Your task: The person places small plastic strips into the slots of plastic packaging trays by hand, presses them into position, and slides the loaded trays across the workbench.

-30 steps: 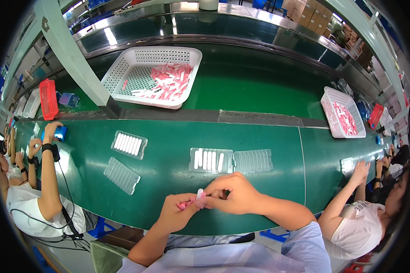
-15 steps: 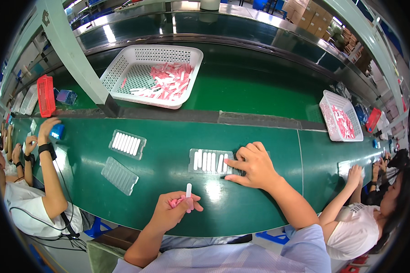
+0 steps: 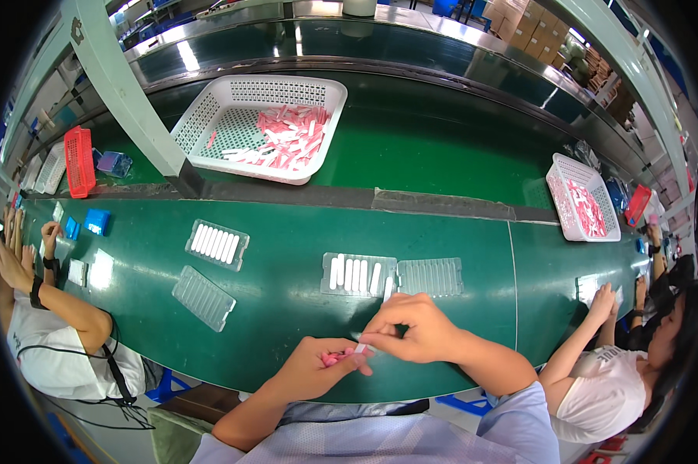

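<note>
My left hand [image 3: 310,365], low in front of me, is closed around several small pink-and-white sticks [image 3: 335,357]. The fingertips of my right hand [image 3: 417,329] meet it and pinch the end of a white stick [image 3: 361,348] there. Beyond my hands lies a transparent plastic tray [image 3: 326,289] with several white sticks [image 3: 355,274] standing side by side in its grooves; one stick near its right end [image 3: 388,288] is partly hidden by my right hand. Adjoining it is a transparent ribbed half [image 3: 430,277] with no sticks in it.
At left lie a tray filled with white sticks [image 3: 215,243] and a bare transparent ribbed piece [image 3: 203,298]. Behind the dark ledge stands a white basket [image 3: 330,97] of pink and white sticks; another basket [image 3: 562,178] is at right. Co-workers sit on both sides. A post [image 3: 124,93] rises at left.
My right hand has left the tray and come down toward me to the white stick in my left hand. My left hand has moved slightly right and lower. The ribbed half is uncovered.
</note>
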Demonstrator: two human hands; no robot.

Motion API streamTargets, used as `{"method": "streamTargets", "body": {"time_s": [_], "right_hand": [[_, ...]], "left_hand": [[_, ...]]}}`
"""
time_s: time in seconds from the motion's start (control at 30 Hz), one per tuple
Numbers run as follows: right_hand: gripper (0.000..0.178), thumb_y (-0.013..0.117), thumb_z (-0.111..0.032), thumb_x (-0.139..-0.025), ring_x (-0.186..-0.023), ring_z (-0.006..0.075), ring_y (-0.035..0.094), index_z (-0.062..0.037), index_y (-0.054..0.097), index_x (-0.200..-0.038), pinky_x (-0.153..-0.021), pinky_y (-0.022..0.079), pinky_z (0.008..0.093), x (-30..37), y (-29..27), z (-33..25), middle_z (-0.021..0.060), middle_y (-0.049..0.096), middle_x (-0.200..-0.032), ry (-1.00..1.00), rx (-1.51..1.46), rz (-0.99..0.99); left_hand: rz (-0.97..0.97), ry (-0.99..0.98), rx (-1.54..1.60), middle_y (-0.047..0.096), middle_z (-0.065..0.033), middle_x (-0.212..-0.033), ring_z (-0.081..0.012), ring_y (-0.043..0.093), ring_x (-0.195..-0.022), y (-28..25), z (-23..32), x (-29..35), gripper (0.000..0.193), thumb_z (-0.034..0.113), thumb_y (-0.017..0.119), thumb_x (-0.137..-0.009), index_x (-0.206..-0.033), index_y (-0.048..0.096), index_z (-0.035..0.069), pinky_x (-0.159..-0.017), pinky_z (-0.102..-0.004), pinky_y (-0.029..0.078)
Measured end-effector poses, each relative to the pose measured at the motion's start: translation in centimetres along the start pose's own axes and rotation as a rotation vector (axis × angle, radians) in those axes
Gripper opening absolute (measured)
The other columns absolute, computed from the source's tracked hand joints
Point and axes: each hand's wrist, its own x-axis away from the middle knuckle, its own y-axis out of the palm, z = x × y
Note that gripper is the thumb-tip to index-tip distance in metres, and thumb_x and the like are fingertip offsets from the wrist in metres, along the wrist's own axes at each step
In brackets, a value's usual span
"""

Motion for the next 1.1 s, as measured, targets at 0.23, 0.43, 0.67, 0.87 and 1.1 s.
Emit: {"method": "streamTargets", "body": {"time_s": [0.23,0.43,0.67,0.87,1.1], "right_hand": [[0.009,0.072,-0.002,-0.093,-0.069,0.0126,0.07,0.0032,0.075,-0.1,-0.063,0.056,0.026,0.4,-5.0,2.1,0.0111,0.076,-0.087,0.062,-0.272,0.59],[0.021,0.069,0.005,-0.091,-0.087,0.0215,0.076,0.009,0.07,-0.112,-0.078,0.061,0.0293,1.8,-3.7,4.9,0.0181,0.076,-0.101,0.102,-0.348,0.532],[0.017,0.07,0.002,-0.09,-0.085,0.0155,0.076,0.0076,0.072,-0.107,-0.077,0.059,0.0249,1.3,-3.0,5.6,0.0134,0.078,-0.095,0.156,-0.157,0.55],[0.014,0.072,0.0,-0.089,-0.078,0.013,0.074,0.0047,0.074,-0.102,-0.072,0.058,0.0245,1.1,-3.1,6.0,0.0108,0.078,-0.09,0.115,-0.163,0.58],[0.009,0.074,0.002,-0.082,-0.066,0.0141,0.064,-0.0014,0.073,-0.091,-0.06,0.052,0.0272,0.3,-3.4,4.1,0.0085,0.067,-0.078,-0.061,0.315,0.618]], "left_hand": [[-0.02,0.064,-0.481,0.077,-0.0062,-0.087,-0.013,0.071,-0.071,-0.6,2.8,-0.7,0.019,0.011,0.065,-0.099,-0.115,0.074,0.006,-0.068,-0.0273,0.056],[-0.02,0.234,-1.113,0.074,-0.007,-0.08,-0.0256,0.071,-0.066,-0.7,4.1,-4.5,0.036,0.02,0.062,-0.098,-0.133,0.064,0.014,-0.059,-0.0377,0.054],[-0.077,0.064,-1.502,0.073,-0.0089,-0.081,-0.0306,0.07,-0.068,-0.2,3.8,-7.2,0.043,0.022,0.059,-0.098,-0.141,0.057,0.017,-0.058,-0.0428,0.053],[-0.037,0.125,-1.363,0.073,-0.0088,-0.082,-0.031,0.07,-0.07,-1.5,3.5,-6.7,0.045,0.021,0.06,-0.097,-0.141,0.056,0.019,-0.06,-0.0448,0.054],[-0.083,0.109,-1.454,0.071,-0.0063,-0.078,-0.0276,0.07,-0.067,-1.3,3.5,-7.3,0.046,0.025,0.06,-0.098,-0.143,0.054,0.016,-0.056,-0.0429,0.053]]}}
